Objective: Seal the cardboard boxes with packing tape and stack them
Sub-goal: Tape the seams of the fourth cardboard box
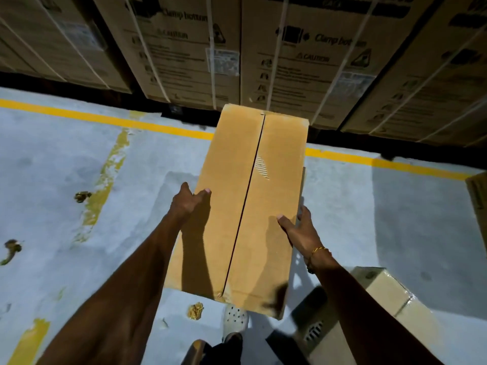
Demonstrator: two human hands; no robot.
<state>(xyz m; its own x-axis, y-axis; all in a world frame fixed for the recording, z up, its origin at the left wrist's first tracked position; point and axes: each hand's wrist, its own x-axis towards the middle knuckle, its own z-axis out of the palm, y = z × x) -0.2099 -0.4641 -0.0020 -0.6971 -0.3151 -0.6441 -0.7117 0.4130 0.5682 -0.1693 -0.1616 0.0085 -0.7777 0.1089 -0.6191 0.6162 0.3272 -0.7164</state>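
Grey warehouse floor (79, 159) fills the frame; mid-frame, the long cardboard box (237, 206), probably light but bendy, is clamped at its sides by left hand (188, 204) and right hand (299, 227), thumbs on top.

Left hand (188, 202) and right hand (296, 226): fingers wrap over the sides of the box (237, 206) and are hidden, only thumbs showing on top; box underside and what it rests on not visible. Cartons (303, 54) behind are cut by the top edge, small print blurred and unreadable; another box (478, 198) is clipped by the right edge. Taped box (390, 291) partly behind the right forearm; shoe (235, 318) partly under the box.
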